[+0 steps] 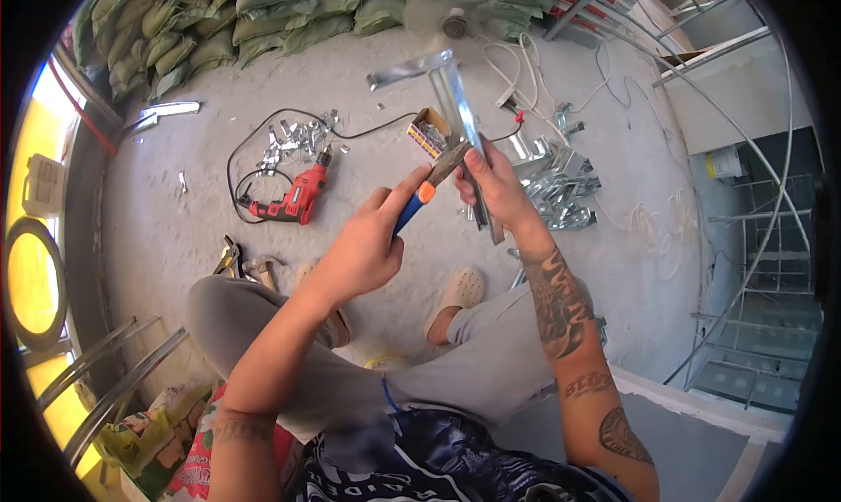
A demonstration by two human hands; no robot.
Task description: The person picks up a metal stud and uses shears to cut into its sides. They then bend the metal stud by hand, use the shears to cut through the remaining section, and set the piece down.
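My left hand (363,239) is wrapped round the blue and orange handle of tin snips (449,162). Their dark metal jaws point up and right, right at the edge of a galvanised metal channel (451,99). That channel is held up off the floor by my right hand (495,182), fingers closed round its middle. Its top end is bent over to the left, while its lower end reaches down past my wrist. Just behind the jaws, an open small cardboard box (428,134) of metal fasteners stands on the floor.
A red corded drill (298,195) lies left, near scattered metal pieces (298,138). Cut metal brackets (561,187) are heaped right. Locking pliers (229,258) and a hammer (263,270) lie by my knee. Stacked green sacks (289,11) line the back; white cables (534,73) trail right.
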